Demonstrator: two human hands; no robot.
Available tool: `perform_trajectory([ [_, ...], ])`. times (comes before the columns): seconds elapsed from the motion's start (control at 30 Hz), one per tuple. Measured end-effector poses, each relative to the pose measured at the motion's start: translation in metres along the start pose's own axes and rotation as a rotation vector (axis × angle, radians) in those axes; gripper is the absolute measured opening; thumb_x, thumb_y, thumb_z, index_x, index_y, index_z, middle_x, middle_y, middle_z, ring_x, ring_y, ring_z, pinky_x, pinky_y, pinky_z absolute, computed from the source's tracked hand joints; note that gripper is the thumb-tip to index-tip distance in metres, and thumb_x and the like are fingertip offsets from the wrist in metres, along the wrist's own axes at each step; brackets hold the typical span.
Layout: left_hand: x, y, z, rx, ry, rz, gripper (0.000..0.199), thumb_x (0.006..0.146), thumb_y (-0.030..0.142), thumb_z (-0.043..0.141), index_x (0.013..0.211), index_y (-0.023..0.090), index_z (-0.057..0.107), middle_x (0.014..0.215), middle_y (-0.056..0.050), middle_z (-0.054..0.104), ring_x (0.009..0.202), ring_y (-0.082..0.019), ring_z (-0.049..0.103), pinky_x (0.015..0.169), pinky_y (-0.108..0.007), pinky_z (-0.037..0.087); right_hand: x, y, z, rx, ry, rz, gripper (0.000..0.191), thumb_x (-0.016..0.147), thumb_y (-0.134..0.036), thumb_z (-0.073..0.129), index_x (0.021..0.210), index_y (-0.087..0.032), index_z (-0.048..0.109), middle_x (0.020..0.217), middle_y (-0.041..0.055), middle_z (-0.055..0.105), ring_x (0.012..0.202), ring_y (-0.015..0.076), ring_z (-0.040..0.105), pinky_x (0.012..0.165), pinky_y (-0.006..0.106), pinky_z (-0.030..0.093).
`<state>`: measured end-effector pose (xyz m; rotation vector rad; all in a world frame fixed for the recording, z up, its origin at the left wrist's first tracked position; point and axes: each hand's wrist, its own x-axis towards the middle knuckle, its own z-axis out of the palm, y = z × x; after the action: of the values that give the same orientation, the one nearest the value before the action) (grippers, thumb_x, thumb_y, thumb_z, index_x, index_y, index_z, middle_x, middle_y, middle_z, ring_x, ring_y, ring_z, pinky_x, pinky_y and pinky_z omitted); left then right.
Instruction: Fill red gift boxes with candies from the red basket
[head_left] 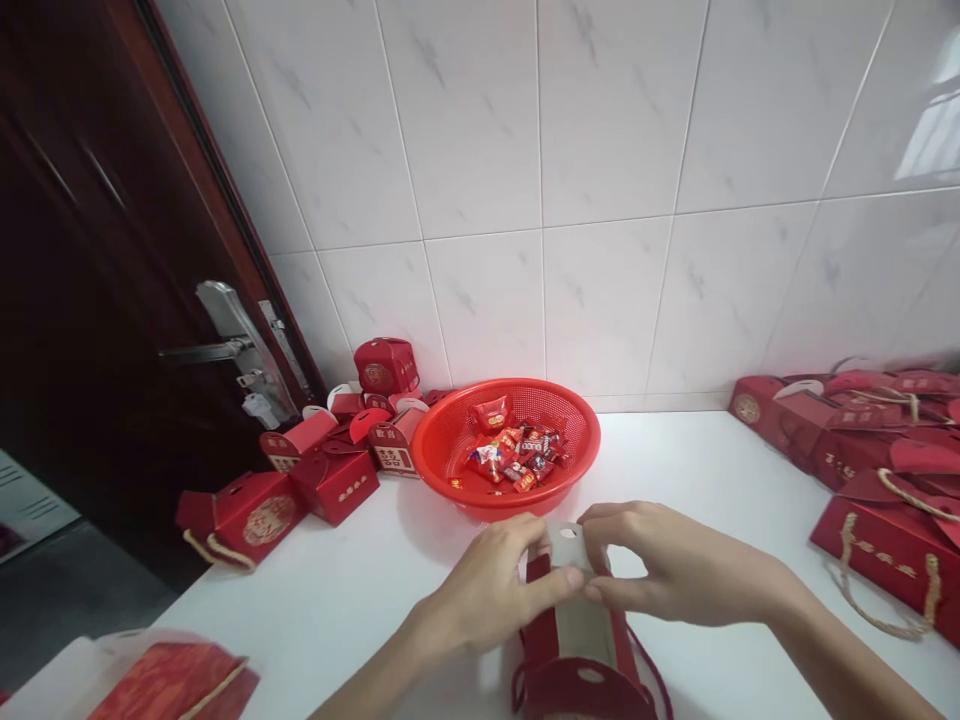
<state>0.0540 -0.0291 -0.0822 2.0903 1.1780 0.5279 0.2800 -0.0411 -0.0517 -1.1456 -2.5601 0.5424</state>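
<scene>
At the lower centre is a red gift box (585,685) with its top flaps raised and a pale inner side showing. A dark red cord hangs beside it. My left hand (506,585) grips the left side of the box's far flap, thumb bent inward. On the flap's right side, my right hand (660,565) holds on with fingers and thumb curled around the edge. Both thumbs nearly meet over the box opening. Just beyond the hands stands a red plastic basket (581,430) with wrapped candies (517,455) in it.
Red boxes (334,485) cluster at the back left by a dark door (97,250). More red boxes with rope handles (885,540) are piled at the right. Another red package (176,685) lies at the lower left. A tiled wall (487,300) closes the white table's back.
</scene>
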Motion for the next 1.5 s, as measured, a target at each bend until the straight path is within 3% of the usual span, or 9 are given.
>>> perform_trajectory([
  [0.17,-0.004,0.0,-0.017,-0.031,-0.124,-0.098,0.01,0.076,0.03,0.063,0.081,0.021,0.066,0.092,0.0,0.069,0.092,-0.02,0.059,0.083,-0.029,0.045,-0.014,0.013,-0.002,0.043,0.073,-0.005,0.011,0.085,-0.024,0.07,0.092,-0.032,0.072,0.086,-0.0011,0.075,0.076,0.0202,0.072,0.063,0.027,0.056],
  [0.53,-0.015,-0.016,-0.057,0.032,-0.475,0.0,0.053,0.087,0.03,0.062,0.139,0.033,0.06,0.144,0.0,0.062,0.129,-0.026,0.059,0.107,-0.033,0.044,-0.027,0.037,-0.012,0.022,0.006,0.055,0.054,0.064,-0.006,0.082,0.106,-0.039,0.075,0.091,-0.0049,0.079,0.074,0.0184,0.077,0.059,0.021,0.06],
  [0.8,-0.006,-0.031,-0.053,0.039,-0.522,-0.039,0.058,0.087,0.045,0.065,0.142,0.03,0.055,0.134,-0.008,0.064,0.12,-0.028,0.061,0.097,-0.035,0.049,-0.013,0.039,0.003,-0.008,-0.157,0.241,0.044,0.06,-0.019,0.091,0.1,-0.031,0.076,0.095,0.0007,0.076,0.07,0.0187,0.074,0.048,0.021,0.051],
  [0.97,-0.007,-0.026,-0.058,0.082,-0.519,0.059,0.05,0.09,0.047,0.062,0.138,0.03,0.058,0.134,-0.007,0.063,0.121,-0.027,0.058,0.101,-0.035,0.046,0.001,0.043,0.004,0.042,-0.334,0.338,0.065,0.053,-0.042,0.095,0.112,-0.025,0.074,0.109,0.0085,0.074,0.088,0.0273,0.072,0.063,0.03,0.055],
  [1.1,-0.015,-0.013,-0.072,0.144,-0.445,0.081,0.043,0.095,0.049,0.058,0.135,0.034,0.063,0.143,-0.005,0.058,0.13,-0.028,0.054,0.109,-0.036,0.041,0.011,0.063,-0.021,0.395,-0.404,0.233,0.07,0.061,-0.06,0.086,0.116,-0.019,0.072,0.115,0.0114,0.072,0.104,0.0281,0.069,0.087,0.035,0.054],
  [1.17,-0.017,-0.008,-0.081,0.128,-0.372,0.099,0.042,0.096,0.05,0.057,0.133,0.033,0.065,0.146,-0.004,0.056,0.134,-0.028,0.052,0.112,-0.036,0.039,0.02,0.083,-0.029,0.584,-0.31,0.172,0.059,0.071,-0.06,0.079,0.111,-0.017,0.073,0.113,0.0107,0.073,0.099,0.0243,0.069,0.088,0.035,0.054],
  [1.27,-0.011,-0.007,-0.092,0.069,-0.224,0.138,0.04,0.098,0.05,0.054,0.128,0.028,0.068,0.142,-0.005,0.061,0.131,-0.026,0.055,0.11,-0.035,0.042,0.046,0.12,-0.022,0.787,0.095,0.261,0.044,0.07,-0.056,0.08,0.083,-0.014,0.074,0.087,0.0089,0.074,0.076,0.0187,0.067,0.076,0.032,0.054],
  [1.33,0.004,-0.011,-0.097,0.044,-0.126,0.138,0.037,0.097,0.049,0.056,0.122,0.025,0.07,0.136,-0.006,0.066,0.128,-0.025,0.057,0.11,-0.036,0.043,0.071,0.139,-0.006,0.975,0.468,0.422,0.04,0.06,-0.049,0.085,0.061,-0.015,0.065,0.065,0.007,0.067,0.059,0.0155,0.059,0.061,0.029,0.049],
  [1.5,0.068,-0.028,-0.103,0.064,-0.08,0.071,0.034,0.092,0.045,0.059,0.112,0.021,0.072,0.123,-0.006,0.073,0.117,-0.025,0.065,0.104,-0.036,0.049,0.132,0.157,0.049,1.046,0.867,0.523,0.039,0.077,-0.059,0.053,0.063,-0.022,0.05,0.06,0.0028,0.059,0.057,0.0158,0.053,0.054,0.028,0.044],
])
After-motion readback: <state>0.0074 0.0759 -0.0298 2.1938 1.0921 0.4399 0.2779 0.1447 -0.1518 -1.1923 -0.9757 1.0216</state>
